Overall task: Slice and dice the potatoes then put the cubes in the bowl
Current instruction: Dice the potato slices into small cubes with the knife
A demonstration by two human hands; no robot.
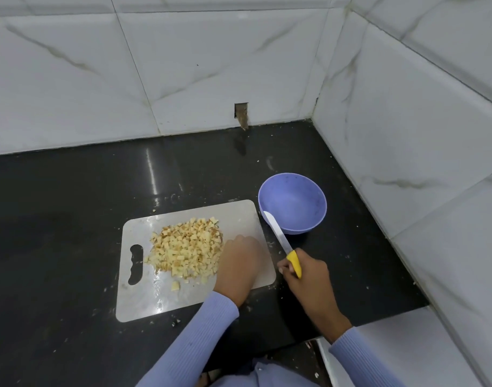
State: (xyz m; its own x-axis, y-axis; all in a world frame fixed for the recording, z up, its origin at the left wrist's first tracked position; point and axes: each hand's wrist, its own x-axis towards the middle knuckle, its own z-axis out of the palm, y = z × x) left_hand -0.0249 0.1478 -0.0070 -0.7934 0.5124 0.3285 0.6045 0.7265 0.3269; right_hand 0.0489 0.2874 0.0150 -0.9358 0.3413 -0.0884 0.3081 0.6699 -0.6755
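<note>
The right hand [303, 272] grips the yellow handle of a knife [281, 241], whose blade tip reaches the rim of the purple bowl [314, 219]. The left hand [239, 263], fingers curled, rests against the heap of potato cubes [186, 247] on the white cutting board [144, 297]. Bowl and board sit on the black desk [57, 247] beneath marbled wall tiles [183, 65].

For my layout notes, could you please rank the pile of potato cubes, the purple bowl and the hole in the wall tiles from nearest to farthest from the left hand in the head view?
Measured from the left hand:
1. Pile of potato cubes: on the cutting board, right against the hand's left side.
2. Purple bowl: on the counter, beyond and to the right.
3. Hole in the wall tiles: at the back wall, far beyond.
</note>
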